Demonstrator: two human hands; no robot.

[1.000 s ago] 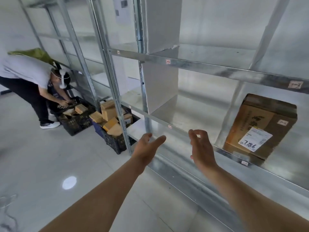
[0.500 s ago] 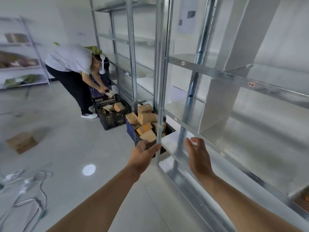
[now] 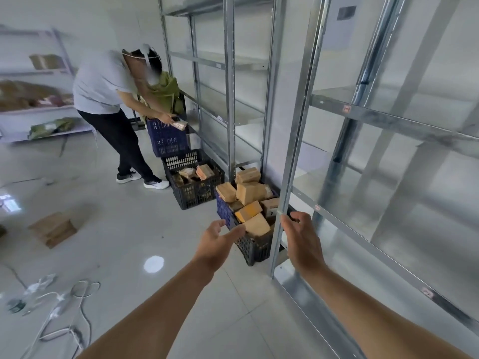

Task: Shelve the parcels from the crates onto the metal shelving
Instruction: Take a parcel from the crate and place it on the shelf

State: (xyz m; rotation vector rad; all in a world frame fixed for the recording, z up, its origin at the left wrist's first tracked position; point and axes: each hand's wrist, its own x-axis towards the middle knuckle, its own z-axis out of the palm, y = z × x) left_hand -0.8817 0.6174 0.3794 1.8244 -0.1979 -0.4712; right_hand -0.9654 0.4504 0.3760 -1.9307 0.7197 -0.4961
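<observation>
1. Legible text: none in this view.
2. Metal shelving (image 3: 383, 120): small red-marked stickers on shelf front edges, e.g. sticker (image 3: 346, 109); too small to read.
3. Parcels (image 3: 250, 193) in near crate (image 3: 255, 248): labels blurred, no chars or nos. made out.
4. Dark plate (image 3: 346, 12) on wall behind shelving: contents unreadable.

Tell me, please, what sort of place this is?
Probably a parcel storeroom or small warehouse: bare metal shelving lines the wall, crates of cardboard parcels stand on the floor, and another person sorts beside them.
</observation>
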